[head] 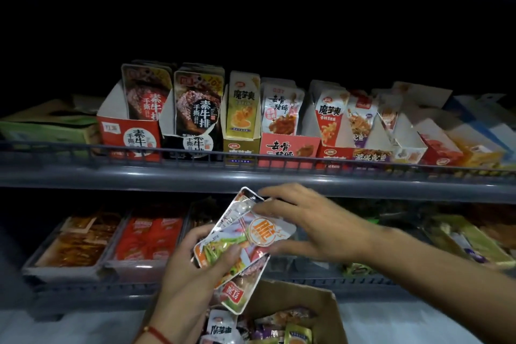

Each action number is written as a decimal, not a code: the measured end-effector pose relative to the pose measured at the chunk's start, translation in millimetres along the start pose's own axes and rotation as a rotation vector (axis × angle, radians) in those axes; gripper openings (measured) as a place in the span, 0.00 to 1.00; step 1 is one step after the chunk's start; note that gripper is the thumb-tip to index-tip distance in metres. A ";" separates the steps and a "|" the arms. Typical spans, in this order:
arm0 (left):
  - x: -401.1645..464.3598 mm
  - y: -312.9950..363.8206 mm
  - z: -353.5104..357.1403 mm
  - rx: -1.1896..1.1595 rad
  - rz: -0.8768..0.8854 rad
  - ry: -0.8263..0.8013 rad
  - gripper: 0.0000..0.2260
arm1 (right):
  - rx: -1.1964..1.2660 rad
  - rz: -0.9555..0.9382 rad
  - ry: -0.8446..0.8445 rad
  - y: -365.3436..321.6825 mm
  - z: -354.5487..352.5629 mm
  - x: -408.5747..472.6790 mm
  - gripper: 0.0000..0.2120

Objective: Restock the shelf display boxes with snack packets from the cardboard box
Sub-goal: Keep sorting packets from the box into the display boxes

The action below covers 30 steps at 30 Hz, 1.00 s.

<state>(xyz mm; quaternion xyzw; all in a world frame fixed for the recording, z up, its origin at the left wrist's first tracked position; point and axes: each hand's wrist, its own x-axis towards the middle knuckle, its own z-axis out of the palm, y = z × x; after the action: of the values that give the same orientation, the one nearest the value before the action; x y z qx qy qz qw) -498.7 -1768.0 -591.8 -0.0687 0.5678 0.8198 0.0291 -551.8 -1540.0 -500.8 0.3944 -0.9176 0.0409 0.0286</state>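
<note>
Two-tier grey shelf [251, 179] fills the view, upper part dark. Upper tier holds a row of upright display boxes [129, 134] packed with snack packets behind a wire rail; lower tier has flat trays [67, 268] of red and brown packets, dim. Open cardboard box [324, 307] sits at bottom centre, below the lower tier, loose packets inside. Left hand [195, 274], red string on its wrist, grips a fanned stack of snack packets [243, 248] above the cardboard box, thumb curled over the front, fingers behind. Right hand [310, 223] reaches in from the right, fingers spread, fingertips touching the top packet's upper edge and thumb at its lower right edge; whether it pinches is unclear.
</note>
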 end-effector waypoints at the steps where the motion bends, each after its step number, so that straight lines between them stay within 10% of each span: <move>1: -2.4 2.3 0.0 0.001 0.004 -0.006 0.21 | 0.071 0.040 0.033 -3.5 6.2 1.4 0.32; 13: -17.0 13.2 6.1 0.172 0.089 -0.086 0.21 | 1.175 0.819 0.185 -17.1 26.5 -1.6 0.19; 23: 8.9 45.2 109.7 0.196 0.092 -0.352 0.30 | 1.080 0.756 0.410 55.5 -28.7 -72.5 0.11; 30: 21.7 62.2 144.8 0.486 0.216 -0.274 0.22 | 0.461 0.757 0.823 138.5 -106.7 -122.9 0.04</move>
<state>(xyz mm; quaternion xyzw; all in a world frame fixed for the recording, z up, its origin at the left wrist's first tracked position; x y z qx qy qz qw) -539.4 -1655.3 -487.3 0.1123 0.7423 0.6598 0.0337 -565.7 -1345.9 -412.2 -0.0117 -0.8753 0.3953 0.2783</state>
